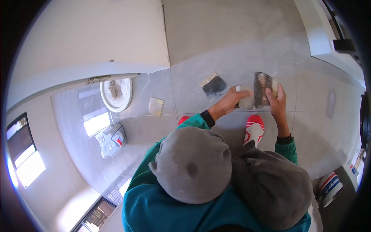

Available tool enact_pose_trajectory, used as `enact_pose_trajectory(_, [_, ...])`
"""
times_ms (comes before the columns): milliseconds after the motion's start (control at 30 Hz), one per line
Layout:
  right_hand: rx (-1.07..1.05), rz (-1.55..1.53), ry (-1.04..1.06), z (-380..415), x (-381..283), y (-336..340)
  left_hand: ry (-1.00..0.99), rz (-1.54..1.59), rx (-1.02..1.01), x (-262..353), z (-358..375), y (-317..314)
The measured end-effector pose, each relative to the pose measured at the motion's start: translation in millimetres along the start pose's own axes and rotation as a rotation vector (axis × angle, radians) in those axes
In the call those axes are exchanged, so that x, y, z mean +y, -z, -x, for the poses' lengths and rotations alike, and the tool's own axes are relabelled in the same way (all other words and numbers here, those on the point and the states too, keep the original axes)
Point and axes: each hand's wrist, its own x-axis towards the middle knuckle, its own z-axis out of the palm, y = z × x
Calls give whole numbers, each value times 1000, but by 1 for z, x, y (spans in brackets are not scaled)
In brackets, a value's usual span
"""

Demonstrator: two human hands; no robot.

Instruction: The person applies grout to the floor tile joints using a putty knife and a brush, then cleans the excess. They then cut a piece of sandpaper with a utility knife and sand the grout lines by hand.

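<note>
My left hand (pixel 230 101) grips a small pale scraper (pixel 245 101), its thumb across the top. Just to the right, my right hand (pixel 276 101) holds a dark, stained flat blade (pixel 261 89) with a light edge, thumb on its face. The two tools are side by side, close together. On the tiles left of my hands lies another dark flat blade (pixel 215 87) with a pale strip. Farther left rests a small cream notched spreader (pixel 156 106).
A white round lid (pixel 116 96) with grey paste lies by the white cabinet (pixel 96 34). Near it is a crumpled plastic bag (pixel 111 140). A labelled bucket (pixel 330 188) stands at lower right. My red-and-white sock (pixel 254 129) shows below my hands.
</note>
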Motion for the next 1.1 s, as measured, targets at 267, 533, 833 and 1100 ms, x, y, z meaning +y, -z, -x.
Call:
enact_pose_trajectory(267, [180,-355,-141,2,34,20,-157,-1230,632,22,30,92])
enact_pose_trajectory(533, [58,172,75,6,49,9,-143,-1362,739,18,26,93])
enact_pose_trajectory(833, [196,-198,-178,8,61,15,-82,-1110,639,38,134,148])
enact_pose_trajectory(1100, [218,-347,-289,-2,69,31,-199,-1697,903,96,161,113])
